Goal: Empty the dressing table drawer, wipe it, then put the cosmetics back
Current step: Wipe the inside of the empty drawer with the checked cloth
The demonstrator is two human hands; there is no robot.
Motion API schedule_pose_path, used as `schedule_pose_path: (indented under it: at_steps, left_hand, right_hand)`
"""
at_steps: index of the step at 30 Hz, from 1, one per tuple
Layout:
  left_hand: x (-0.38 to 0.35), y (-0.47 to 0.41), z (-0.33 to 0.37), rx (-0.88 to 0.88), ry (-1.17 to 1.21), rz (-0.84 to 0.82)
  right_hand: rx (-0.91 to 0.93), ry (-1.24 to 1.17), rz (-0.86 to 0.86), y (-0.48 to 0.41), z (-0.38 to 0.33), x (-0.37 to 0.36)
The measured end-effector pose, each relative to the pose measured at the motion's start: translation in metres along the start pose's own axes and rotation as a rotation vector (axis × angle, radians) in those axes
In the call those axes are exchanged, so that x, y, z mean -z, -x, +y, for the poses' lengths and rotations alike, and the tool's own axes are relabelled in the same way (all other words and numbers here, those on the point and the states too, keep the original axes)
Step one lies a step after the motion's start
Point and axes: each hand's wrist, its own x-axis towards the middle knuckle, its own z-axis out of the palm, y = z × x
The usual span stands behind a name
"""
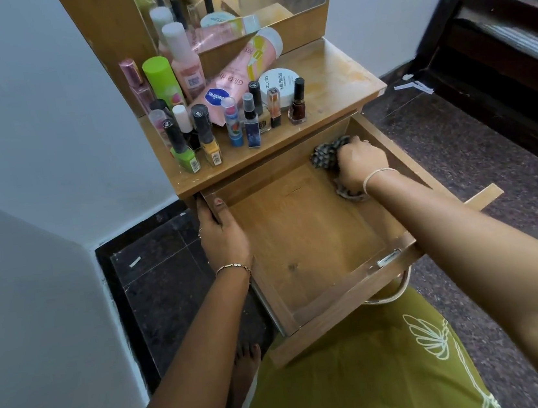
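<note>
Wiping is in hand: your right hand (360, 162) clenches the patterned cloth (327, 154) in the far right corner of the drawer (305, 233); your left hand (222, 233) grips its left wall, steadying it. Cosmetics (204, 127) stand on the tabletop (329, 74) above. Work each corner, then sweep toward the front.

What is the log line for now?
step: wipe | right hand: grips cloth in drawer | left hand: holds drawer wall | cosmetics: on tabletop

Matt, scuffed wood for the drawer (311, 232); crumpled woven fabric for the cloth (326, 154) in its far-right corner; glossy plastic and glass for the cosmetics (232, 83).
</note>
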Motion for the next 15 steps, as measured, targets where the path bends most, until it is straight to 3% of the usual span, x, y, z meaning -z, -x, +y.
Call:
schedule_pose_path:
  at_steps: [3,5,15]
  left_hand:
    - [0.0,0.0,-0.001,0.005,0.006,0.006]
    - [0.0,0.0,0.0,0.005,0.007,0.01]
    - [0.001,0.0,0.005,0.006,-0.042,0.009]
  right_hand:
    - [-0.152,-0.156,-0.054,-0.002,-0.018,-0.006]
    - [-0.136,-0.14,-0.065,-0.001,-0.03,-0.012]
    - [0.256,-0.168,-0.092,0.049,-0.114,-0.034]
